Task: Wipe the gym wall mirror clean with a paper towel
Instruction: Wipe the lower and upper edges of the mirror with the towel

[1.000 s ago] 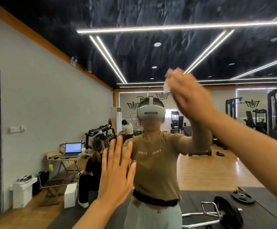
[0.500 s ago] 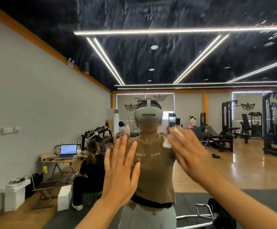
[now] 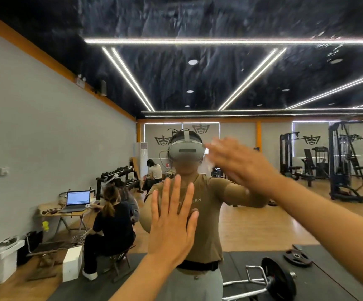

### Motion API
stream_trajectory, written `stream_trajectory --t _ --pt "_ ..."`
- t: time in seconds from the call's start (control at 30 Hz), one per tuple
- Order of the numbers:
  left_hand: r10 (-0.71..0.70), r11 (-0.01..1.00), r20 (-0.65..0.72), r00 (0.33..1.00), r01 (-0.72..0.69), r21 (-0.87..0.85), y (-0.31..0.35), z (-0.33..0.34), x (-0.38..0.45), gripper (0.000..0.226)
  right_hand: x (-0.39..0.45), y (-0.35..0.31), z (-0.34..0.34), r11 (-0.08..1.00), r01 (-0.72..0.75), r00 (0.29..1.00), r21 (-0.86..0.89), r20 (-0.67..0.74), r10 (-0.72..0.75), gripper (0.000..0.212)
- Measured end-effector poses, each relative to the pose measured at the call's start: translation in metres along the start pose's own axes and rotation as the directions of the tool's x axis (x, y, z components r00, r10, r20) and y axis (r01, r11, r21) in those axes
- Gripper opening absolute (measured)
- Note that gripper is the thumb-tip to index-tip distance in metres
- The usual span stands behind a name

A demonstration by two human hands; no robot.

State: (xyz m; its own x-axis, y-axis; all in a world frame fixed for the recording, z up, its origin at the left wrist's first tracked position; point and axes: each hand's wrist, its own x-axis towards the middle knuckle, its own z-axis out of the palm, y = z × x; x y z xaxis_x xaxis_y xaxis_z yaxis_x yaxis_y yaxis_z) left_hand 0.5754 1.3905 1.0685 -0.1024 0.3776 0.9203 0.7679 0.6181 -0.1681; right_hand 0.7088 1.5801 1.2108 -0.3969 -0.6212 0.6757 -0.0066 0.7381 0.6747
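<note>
Our left hand (image 3: 171,222) and right hand (image 3: 239,161): both bare, forearms unsleeved. Mirror at 12 o'clock shows us in grey headset (image 3: 186,152), tan short-sleeved tee (image 3: 206,224), black waist belt (image 3: 197,266), pale grey trousers (image 3: 197,285).

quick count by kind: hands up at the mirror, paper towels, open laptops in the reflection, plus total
hands: 2 (left hand, right hand)
paper towel: 1
laptop: 1
total: 4

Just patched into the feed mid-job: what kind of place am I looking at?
Almost certainly a gym, seen reflected in a wall mirror: a dumbbell rack along the wall, cable machines at the back, and a loaded barbell on dark floor mats.
</note>
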Motion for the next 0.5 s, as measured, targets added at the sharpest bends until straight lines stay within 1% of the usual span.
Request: stream_trajectory --t 0.03,0.07,0.1,0.13,0.17,0.2,0.23,0.3,0.5 --pt "-0.001 1.0 -0.006 1.0 0.001 0.003 0.0 0.001 0.001 0.065 0.02 0.013 -0.005 0.994 -0.106 0.992 -0.015 -0.074 0.104 0.046" --pt "-0.003 1.0 -0.013 1.0 0.003 0.001 0.0 0.001 0.0 0.065 0.038 0.022 -0.011 0.967 -0.254 0.956 -0.011 -0.155 0.25 0.042" --pt "-0.004 1.0 -0.02 1.0 0.005 0.001 0.0 0.002 0.0 0.065 0.054 0.029 -0.015 0.914 -0.405 0.888 0.016 -0.231 0.398 0.042" --pt "-0.004 1.0 -0.022 1.0 0.004 -0.002 0.0 0.002 0.0 0.066 0.065 0.031 -0.015 0.853 -0.52 0.809 0.054 -0.289 0.511 0.044" --pt "-0.004 1.0 -0.023 1.0 0.004 -0.008 0.001 0.002 0.0 0.067 0.071 0.029 -0.013 0.805 -0.588 0.745 0.082 -0.332 0.578 0.045" --pt "-0.005 1.0 -0.024 1.0 0.004 -0.011 0.0 0.002 0.001 0.067 0.072 0.023 -0.009 0.774 -0.626 0.704 0.096 -0.359 0.614 0.045" --pt "-0.007 1.0 -0.027 1.0 0.006 -0.012 0.0 0.002 0.001 0.067 0.068 0.015 -0.004 0.757 -0.646 0.682 0.103 -0.369 0.632 0.044" --pt "-0.007 1.0 -0.038 0.999 0.007 -0.011 0.0 0.003 0.001 0.066 0.049 -0.01 0.009 0.759 -0.643 0.686 0.106 -0.36 0.632 0.044" --pt "-0.009 0.998 -0.034 0.999 0.007 -0.055 0.001 0.002 0.001 0.065 -0.043 -0.105 0.048 0.815 -0.573 0.772 0.086 -0.278 0.572 0.047"
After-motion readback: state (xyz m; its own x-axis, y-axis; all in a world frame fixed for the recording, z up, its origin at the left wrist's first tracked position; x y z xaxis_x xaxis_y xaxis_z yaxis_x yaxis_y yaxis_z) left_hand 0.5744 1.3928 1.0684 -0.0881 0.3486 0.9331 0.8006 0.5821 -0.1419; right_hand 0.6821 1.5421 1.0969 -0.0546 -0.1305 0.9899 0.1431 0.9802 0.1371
